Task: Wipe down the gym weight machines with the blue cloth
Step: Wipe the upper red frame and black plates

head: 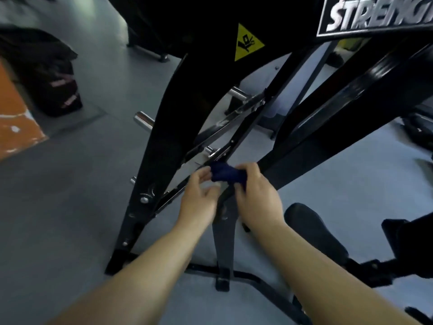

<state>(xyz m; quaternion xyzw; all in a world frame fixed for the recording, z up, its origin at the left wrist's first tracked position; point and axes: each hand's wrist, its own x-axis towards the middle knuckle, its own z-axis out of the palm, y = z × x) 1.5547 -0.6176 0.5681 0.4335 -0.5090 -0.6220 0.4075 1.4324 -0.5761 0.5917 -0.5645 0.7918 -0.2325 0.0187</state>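
Grey floor (70, 207) all around, with an orange patch (16, 113) at the left edge and a black bag (54, 85) with blurred, unreadable pale lettering beside it. Black weight machine (164, 113) filling the middle and right: a broad slanted upright on the left, thinner slanted bars crossing behind it, thick glossy beams (351, 102) running down from the upper right. Chrome pegs (143, 120) sticking out to the left of the broad upright, another higher up between the bars. Bolts (144, 199) low on the upright. Base bar (222, 273) lying across the floor near the bottom, a short post rising from it between the two forearms. Black padded seat (314, 233) at lower right, close beside the right forearm.

Yellow triangular warning sticker (247, 42) on the upright, showing a crushed-hand pictogram. White plate at top right reading "STRENG", cut off by the frame edge (375, 15).

Blue cloth (226, 175) bunched up against a thin slanted bar near the middle, held between both hands. Left hand (199, 195) with fingers loosely curled, fingertips pinching the cloth's left end. Right hand (256, 195) closed around the cloth's right end, fingers wrapped over it. Motion blur on both hands, so finer finger detail not clear.
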